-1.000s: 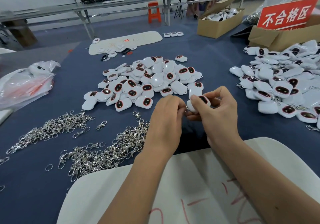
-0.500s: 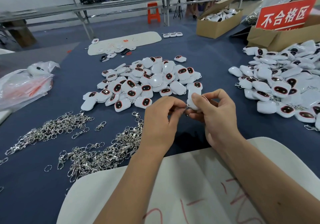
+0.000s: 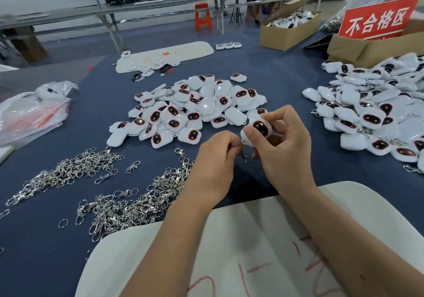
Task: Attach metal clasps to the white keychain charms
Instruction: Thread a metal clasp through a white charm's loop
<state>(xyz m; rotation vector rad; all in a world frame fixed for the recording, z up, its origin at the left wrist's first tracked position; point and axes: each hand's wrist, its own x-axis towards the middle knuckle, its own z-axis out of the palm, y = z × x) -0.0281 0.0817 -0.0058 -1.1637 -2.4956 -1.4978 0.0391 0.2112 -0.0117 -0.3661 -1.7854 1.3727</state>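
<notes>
- Two hands work over the blue counter (image 3: 275, 78).
- Right hand (image 3: 284, 149) pinches a white charm (image 3: 257, 130).
- Left hand (image 3: 215, 159) pinches a metal clasp (image 3: 245, 157), at the charm's 7 o'clock.

Blue table (image 3: 270, 76): 2 charm piles (image 3: 195, 110) (image 3: 376, 106), clasp heaps (image 3: 128, 202), cardboard boxes (image 3: 286, 32), plastic bag (image 3: 29, 115).

We hold both hands raised just above the bench (image 3: 275, 71): left hand (image 3: 215, 159) fingers curled and pinching, right hand (image 3: 282, 145) thumb and fingers gripping, forearms converging.
</notes>
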